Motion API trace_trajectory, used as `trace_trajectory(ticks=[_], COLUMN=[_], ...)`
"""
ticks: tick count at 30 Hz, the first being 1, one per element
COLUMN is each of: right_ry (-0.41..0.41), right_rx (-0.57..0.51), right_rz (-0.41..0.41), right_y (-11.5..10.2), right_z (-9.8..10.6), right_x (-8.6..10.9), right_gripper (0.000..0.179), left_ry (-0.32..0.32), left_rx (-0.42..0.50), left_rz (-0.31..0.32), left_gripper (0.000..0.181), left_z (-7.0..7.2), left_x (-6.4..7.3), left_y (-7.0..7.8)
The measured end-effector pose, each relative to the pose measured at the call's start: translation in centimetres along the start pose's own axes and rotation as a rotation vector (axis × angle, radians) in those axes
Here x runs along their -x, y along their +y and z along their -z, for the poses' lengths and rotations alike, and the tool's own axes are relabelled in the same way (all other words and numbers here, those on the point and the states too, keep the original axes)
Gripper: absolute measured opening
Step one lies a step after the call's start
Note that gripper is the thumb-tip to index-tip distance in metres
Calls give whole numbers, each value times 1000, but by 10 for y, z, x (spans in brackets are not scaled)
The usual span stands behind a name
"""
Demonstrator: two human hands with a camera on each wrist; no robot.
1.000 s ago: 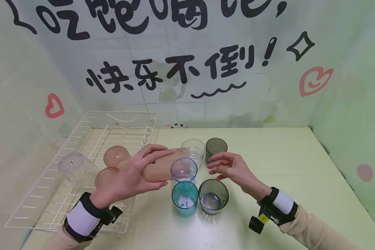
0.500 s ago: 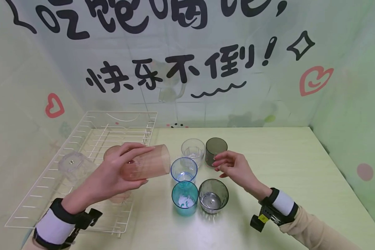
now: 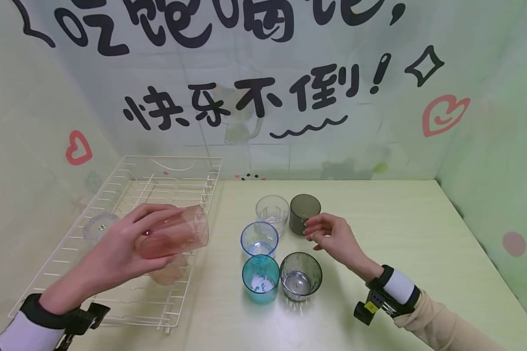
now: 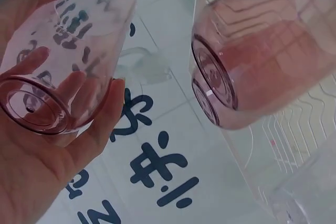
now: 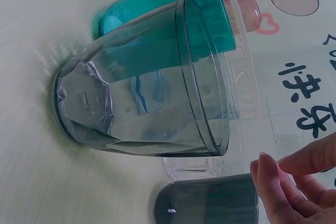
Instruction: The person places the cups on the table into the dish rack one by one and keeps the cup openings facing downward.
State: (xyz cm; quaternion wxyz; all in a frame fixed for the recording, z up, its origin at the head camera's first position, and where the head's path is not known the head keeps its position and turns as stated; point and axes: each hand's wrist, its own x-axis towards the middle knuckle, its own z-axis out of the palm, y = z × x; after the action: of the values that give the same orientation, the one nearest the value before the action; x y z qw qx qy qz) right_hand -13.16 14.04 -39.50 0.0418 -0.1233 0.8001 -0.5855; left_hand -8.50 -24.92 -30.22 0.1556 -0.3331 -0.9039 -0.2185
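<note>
My left hand grips a clear pink tumbler, tilted on its side above the white wire rack. Its mouth points right, and in the left wrist view its round base lies toward the palm. Pink tumblers lie in the rack, largely behind the left hand in the head view; one pink tumbler shows below it. My right hand hovers beside a dark smoky tumbler, its fingers loosely bent and holding nothing. Whether its fingertips touch that tumbler, I cannot tell.
On the pale table several glasses stand close together: a clear glass, a blue-rimmed glass, a teal glass and a grey glass. A clear faceted cup lies in the rack's left part.
My left hand has carried the pink tumbler leftward from above the glasses to over the rack. The right hand has shifted only slightly to the right.
</note>
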Motion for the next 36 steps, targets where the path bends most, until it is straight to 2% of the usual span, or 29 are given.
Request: trace_trajectory(ticks=[3, 10, 13, 20, 24, 32, 36], right_ry=[-2, 6, 7, -12, -6, 18, 25], right_rx=[9, 15, 6, -2, 15, 126, 156], right_rz=[-6, -38, -43, -41, -44, -26, -23], right_y=[3, 8, 10, 16, 18, 24, 26], right_z=[0, 1, 1, 4, 6, 7, 6], right_x=[0, 2, 3, 5, 4, 2, 0], right_gripper=[24, 26, 26, 24, 23, 21, 20], left_ry=[-22, 61, 58, 41, 44, 30, 3], left_rx=[-11, -47, -63, -84, -99, -144, -167], left_rz=[25, -37, -21, 71, 87, 121, 142], left_gripper=[84, 80, 82, 83, 83, 86, 86], left_z=[6, 15, 19, 31, 38, 47, 49], left_x=[6, 16, 22, 35, 43, 57, 63], left_y=[-2, -10, -12, -12, -14, -17, -20])
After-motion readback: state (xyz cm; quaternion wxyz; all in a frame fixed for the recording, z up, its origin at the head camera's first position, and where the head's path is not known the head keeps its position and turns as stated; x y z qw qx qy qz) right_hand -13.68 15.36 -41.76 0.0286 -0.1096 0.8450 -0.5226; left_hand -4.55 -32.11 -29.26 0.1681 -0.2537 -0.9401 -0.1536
